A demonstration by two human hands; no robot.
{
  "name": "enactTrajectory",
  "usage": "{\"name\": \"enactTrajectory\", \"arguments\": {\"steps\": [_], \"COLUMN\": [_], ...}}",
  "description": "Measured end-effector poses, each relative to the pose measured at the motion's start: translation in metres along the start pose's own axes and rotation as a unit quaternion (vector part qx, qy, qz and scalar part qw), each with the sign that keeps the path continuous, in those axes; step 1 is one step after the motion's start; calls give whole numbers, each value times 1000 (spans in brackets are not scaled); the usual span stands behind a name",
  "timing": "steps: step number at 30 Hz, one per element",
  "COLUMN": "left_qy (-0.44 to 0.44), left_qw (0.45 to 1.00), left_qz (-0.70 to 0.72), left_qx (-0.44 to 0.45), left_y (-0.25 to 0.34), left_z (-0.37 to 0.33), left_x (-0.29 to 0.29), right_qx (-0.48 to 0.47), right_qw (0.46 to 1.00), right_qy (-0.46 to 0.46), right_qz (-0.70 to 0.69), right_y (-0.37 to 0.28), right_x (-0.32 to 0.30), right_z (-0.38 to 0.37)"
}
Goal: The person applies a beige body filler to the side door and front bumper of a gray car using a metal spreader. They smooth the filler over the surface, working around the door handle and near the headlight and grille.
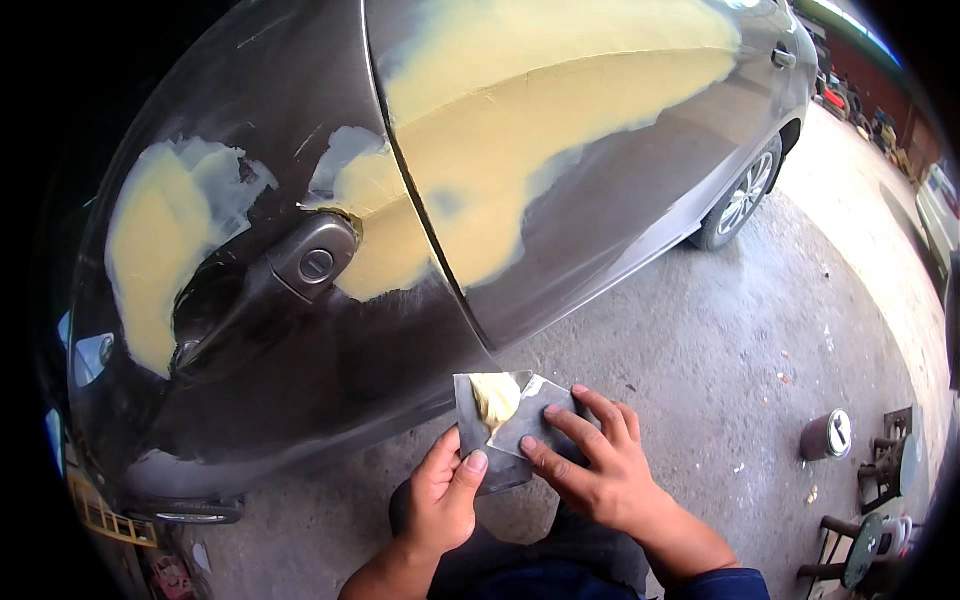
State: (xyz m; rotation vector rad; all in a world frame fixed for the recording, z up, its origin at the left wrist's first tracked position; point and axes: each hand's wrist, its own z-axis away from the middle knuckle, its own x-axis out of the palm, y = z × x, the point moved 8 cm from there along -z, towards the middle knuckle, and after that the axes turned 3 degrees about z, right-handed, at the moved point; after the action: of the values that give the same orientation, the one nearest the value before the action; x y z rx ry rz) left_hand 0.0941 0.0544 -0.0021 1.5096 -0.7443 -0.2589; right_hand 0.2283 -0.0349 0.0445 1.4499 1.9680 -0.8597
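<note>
My left hand (443,492) grips a flat grey mixing plate (468,425), thumb on its face. On the plate's upper part sits a lump of pale yellow body filler (494,396). My right hand (608,465) holds a thin grey filler spreader (535,425), fingers spread over its face. The spreader's edge lies against the plate beside the filler. Just beyond my hands stands a dark grey-brown car door (330,360). Yellow filler patches (160,250) cover parts of it around the door handle (318,262), and a broad filler area (580,90) spans the adjoining panel.
The car's wheel (740,195) rests on the concrete floor (640,340) at the upper right. A tin (826,436) stands on the floor to the right, near small dark stools (862,550). A white vehicle (938,205) is at the far right edge.
</note>
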Motion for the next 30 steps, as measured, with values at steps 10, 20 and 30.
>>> {"name": "enactTrajectory", "arguments": {"steps": [10, 20, 30], "left_qy": [12, -61, 35], "left_qw": [971, 990, 973], "left_qz": [-193, 113, 142], "left_qx": [138, 59, 179], "left_y": [30, 4, 44], "left_z": [9, 27, 45], "left_x": [-23, -35, -58], "right_qx": [270, 269, 203], "right_qw": [802, 630, 820], "right_qy": [84, 84, 18], "right_qz": [-527, -724, -535], "right_y": [76, 73, 59], "right_x": [31, 42, -11], "right_z": [59, 59, -1]}}
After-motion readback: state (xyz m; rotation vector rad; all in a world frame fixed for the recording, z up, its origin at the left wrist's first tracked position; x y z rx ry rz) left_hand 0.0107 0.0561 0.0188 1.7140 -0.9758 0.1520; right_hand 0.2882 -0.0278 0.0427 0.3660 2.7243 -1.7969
